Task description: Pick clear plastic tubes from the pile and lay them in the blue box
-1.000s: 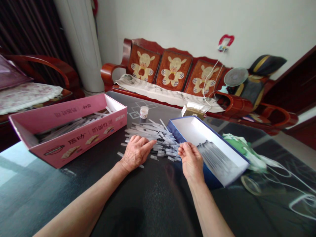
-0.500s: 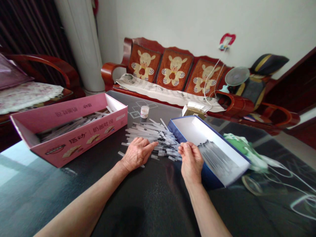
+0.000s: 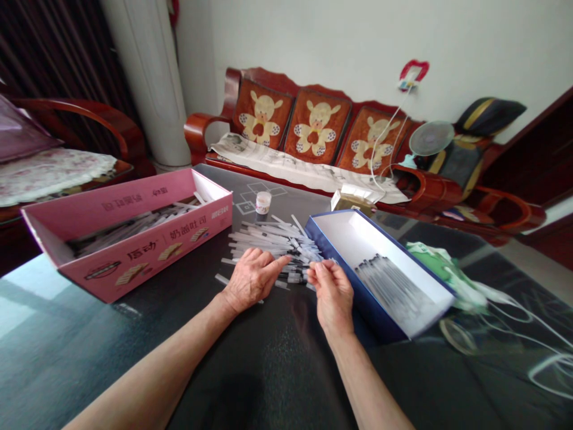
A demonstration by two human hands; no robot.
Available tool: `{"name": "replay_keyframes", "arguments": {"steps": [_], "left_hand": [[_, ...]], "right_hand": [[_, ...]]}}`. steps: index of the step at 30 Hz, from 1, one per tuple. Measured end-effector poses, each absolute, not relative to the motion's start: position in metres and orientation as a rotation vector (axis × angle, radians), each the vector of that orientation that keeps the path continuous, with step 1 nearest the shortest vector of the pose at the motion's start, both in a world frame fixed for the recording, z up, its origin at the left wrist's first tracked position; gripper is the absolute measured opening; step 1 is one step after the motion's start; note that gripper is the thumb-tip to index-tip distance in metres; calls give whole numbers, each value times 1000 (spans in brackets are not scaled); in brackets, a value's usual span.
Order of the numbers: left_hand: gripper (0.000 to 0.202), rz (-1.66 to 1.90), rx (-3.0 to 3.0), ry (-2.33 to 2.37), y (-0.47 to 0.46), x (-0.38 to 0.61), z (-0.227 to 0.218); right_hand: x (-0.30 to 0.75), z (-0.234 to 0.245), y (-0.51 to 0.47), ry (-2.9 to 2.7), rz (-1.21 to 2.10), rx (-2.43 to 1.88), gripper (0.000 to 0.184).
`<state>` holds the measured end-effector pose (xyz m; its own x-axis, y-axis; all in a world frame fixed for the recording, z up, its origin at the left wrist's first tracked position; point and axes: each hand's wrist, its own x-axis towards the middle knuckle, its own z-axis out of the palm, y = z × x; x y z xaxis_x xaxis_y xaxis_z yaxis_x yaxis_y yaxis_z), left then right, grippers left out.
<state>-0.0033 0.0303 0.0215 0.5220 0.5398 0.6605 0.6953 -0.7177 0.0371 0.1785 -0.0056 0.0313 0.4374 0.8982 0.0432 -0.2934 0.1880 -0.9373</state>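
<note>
A loose pile of thin clear tubes with white caps [image 3: 273, 239] lies on the dark glass table [image 3: 268, 358]. My left hand [image 3: 250, 278] rests palm down on the pile's near edge, fingers stretched toward the right. My right hand [image 3: 329, 289] is beside it, fingertips pinched together at the pile's right edge; what they hold is too small to make out. Just right of that hand stands a blue box with a white inside [image 3: 353, 239], holding a row of the same tubes [image 3: 389, 283].
A pink cardboard box [image 3: 147, 251] with more tubes sits at the left. A small white jar [image 3: 262, 202] and a tan packet [image 3: 353, 200] stand behind the pile. Green cloth and white cables [image 3: 452, 275] lie right of the blue box. A wooden sofa [image 3: 313, 125] lines the wall.
My right hand has shifted left, away from the blue box's rim and onto the pile's right edge. My left hand has stayed on the pile.
</note>
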Motion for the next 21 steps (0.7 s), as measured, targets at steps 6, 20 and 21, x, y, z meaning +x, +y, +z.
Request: {"name": "replay_keyframes", "arguments": {"steps": [6,20,21], "left_hand": [[35,-950,-2594,-1031,27,-1,21],[31,-1311,-2059,-1390,37,-11,11],[31,-1337,-2033,-1404,38,-12,10]], "right_hand": [[159,21,-11,-952,956,-1183,26],[165,47,45,-1894,206,-1304,20],[159,50,56,-1966,148,-1325,21]]}}
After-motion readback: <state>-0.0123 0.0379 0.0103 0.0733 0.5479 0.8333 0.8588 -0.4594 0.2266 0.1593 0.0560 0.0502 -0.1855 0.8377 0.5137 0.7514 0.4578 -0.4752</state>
